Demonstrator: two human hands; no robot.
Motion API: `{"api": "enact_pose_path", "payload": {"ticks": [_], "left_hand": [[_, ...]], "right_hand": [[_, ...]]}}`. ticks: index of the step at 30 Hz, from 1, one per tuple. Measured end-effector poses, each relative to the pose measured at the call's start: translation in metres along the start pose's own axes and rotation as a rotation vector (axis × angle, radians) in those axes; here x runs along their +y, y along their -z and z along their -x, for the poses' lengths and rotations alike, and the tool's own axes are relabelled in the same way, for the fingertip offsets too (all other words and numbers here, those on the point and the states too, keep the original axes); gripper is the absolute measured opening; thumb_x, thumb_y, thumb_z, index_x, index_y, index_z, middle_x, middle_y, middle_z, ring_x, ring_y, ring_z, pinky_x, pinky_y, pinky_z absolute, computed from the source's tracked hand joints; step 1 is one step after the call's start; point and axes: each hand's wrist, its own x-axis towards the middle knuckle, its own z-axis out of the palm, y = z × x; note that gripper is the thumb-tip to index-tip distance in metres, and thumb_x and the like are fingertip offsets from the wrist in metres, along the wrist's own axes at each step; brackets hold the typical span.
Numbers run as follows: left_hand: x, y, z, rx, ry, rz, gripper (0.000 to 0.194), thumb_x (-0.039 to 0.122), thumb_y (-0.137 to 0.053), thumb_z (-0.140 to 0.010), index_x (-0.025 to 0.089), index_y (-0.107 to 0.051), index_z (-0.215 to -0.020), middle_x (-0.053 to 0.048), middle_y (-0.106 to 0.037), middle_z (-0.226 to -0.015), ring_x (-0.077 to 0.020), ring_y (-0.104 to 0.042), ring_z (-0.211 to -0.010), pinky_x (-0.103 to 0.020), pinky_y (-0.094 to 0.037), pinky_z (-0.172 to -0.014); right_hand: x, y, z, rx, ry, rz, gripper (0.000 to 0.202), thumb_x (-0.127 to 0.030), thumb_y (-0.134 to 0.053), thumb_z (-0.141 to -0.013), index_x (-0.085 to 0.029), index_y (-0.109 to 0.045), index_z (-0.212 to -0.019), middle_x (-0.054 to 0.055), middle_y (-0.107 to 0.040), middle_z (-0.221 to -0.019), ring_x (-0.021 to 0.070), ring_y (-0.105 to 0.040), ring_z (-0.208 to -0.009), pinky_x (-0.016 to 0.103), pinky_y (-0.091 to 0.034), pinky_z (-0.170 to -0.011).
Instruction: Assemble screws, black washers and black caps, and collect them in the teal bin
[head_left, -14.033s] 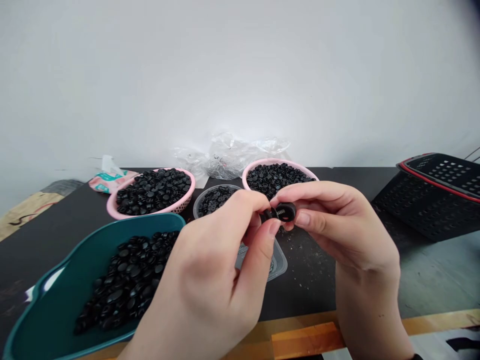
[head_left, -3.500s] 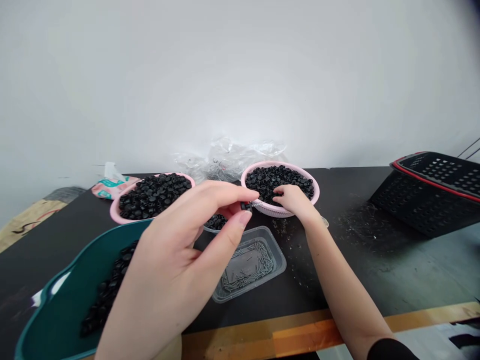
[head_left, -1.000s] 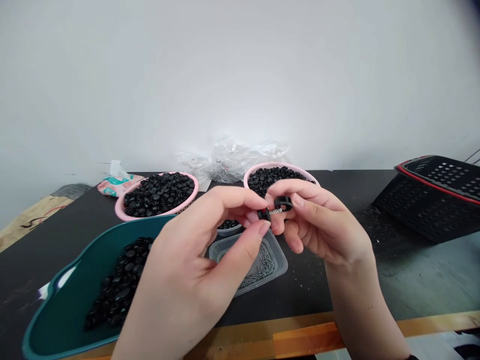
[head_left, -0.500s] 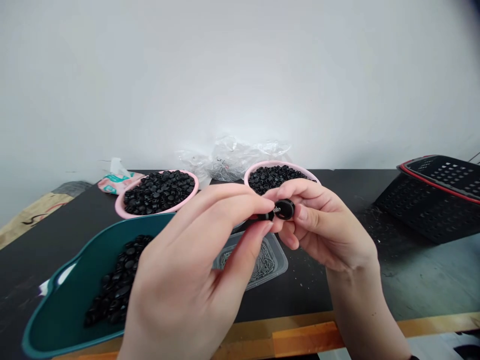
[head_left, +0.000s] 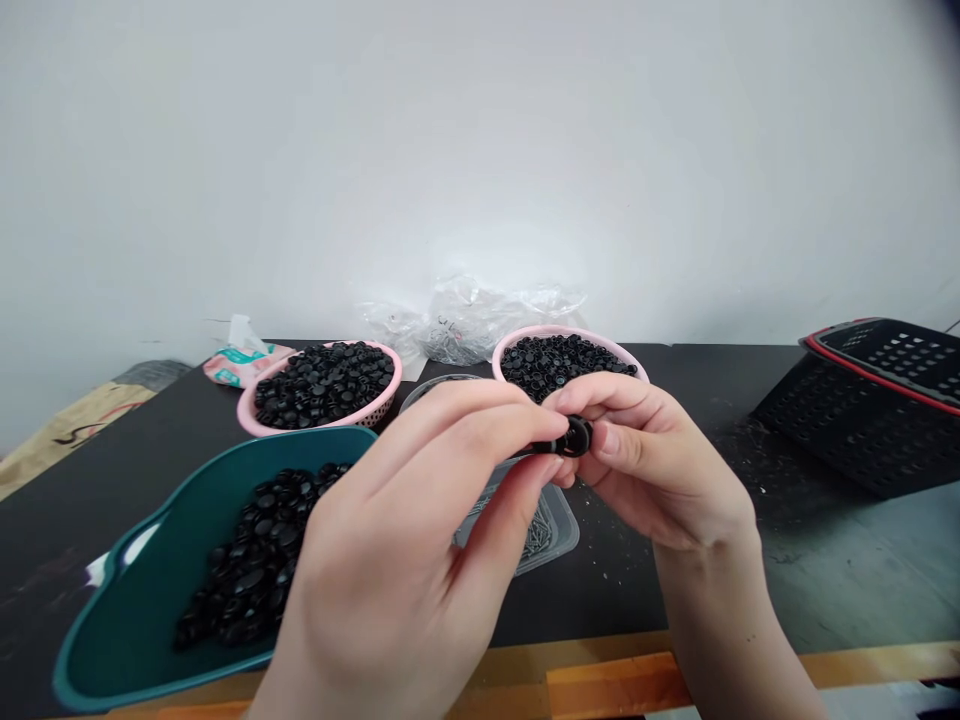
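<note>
In front of me, my left hand (head_left: 427, 520) pinches a slim black piece (head_left: 550, 446) between thumb and fingers; most of it is hidden, so its kind is unclear. My right hand (head_left: 645, 460) grips a round black plastic cap (head_left: 577, 437) by its edge, with the hollow side turned toward the left hand. The two parts meet at the fingertips, and the screw between them is barely visible. Below the hands, a clear plastic box (head_left: 566, 535) of loose metal screws (head_left: 538, 535) is partly covered by my left hand.
A teal scoop-shaped bin (head_left: 97, 660) with black caps stands front left. Behind are two pink baskets (head_left: 259, 425) (head_left: 637, 365) of small black parts, clear plastic bags (head_left: 472, 315) and a tissue pack (head_left: 244, 360). A black perforated basket (head_left: 847, 420) sits at right.
The slim black piece and the round cap have come together; the screw that showed in the gap is now mostly hidden. Both hands sit slightly lower in view.
</note>
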Motion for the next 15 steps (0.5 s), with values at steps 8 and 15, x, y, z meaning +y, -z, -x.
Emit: {"api": "enact_pose_path", "payload": {"ticks": [8, 15], "left_hand": [[0.001, -0.004, 0.001, 0.014, -0.018, -0.018, 0.02, 0.013, -0.06, -0.099, 0.029, -0.062, -0.112, 0.005, -0.071, -0.115, -0.011, -0.068, -0.102, -0.018, -0.056, -0.095], [-0.002, -0.014, -0.002, 0.051, -0.125, -0.049, 0.016, 0.009, -0.062, -0.099, 0.019, -0.069, -0.108, 0.001, -0.073, -0.113, -0.0088, -0.064, -0.106, -0.017, -0.047, -0.108]], "right_hand": [[0.001, 0.001, 0.002, 0.045, 0.018, 0.042, 0.013, -0.022, -0.089, -0.079, -0.022, -0.084, -0.092, 0.0, -0.079, -0.076, 0.0091, -0.074, -0.067, 0.016, -0.061, -0.067], [0.004, -0.004, 0.005, 0.029, 0.053, 0.072, 0.019, -0.016, -0.082, -0.087, -0.027, -0.083, -0.103, -0.001, -0.083, -0.089, 0.0095, -0.078, -0.08, 0.018, -0.064, -0.082]]}}
